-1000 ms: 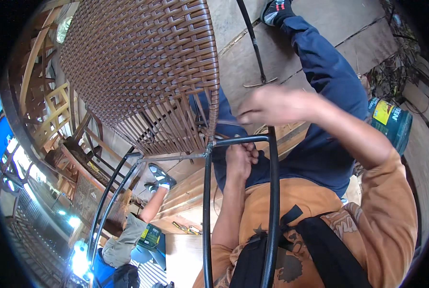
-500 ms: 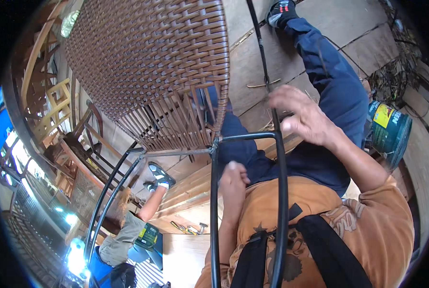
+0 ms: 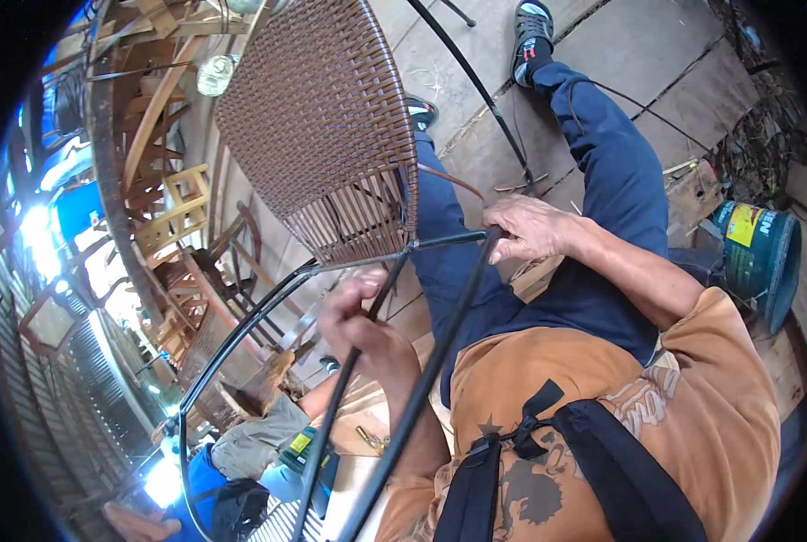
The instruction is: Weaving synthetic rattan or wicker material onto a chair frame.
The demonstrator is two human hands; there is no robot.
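A chair with a brown woven back (image 3: 322, 108) and a black metal tube frame (image 3: 435, 357) lies tilted before me. Near its lower edge, bare upright strands (image 3: 354, 221) show gaps in the weave. My right hand (image 3: 532, 228) is closed over the frame's corner, thumb underneath. A thin brown strand (image 3: 453, 181) runs from the weave's edge toward that hand; whether the fingers touch it I cannot tell. My left hand (image 3: 367, 325), slightly blurred, has its fingers curled around the nearer left tube, just below the weave.
A dark green bucket (image 3: 754, 257) stands at my right by dry scraps (image 3: 751, 135). Wooden furniture parts (image 3: 173, 212) crowd the left. Another person's leg (image 3: 268, 438) shows lower left, near a second green tub (image 3: 304, 443) and some small tools (image 3: 369, 440).
The chair has swung, its tubes now slanting down to the left. My right hand has come down onto the frame's corner. My left hand has moved up and left to the tube.
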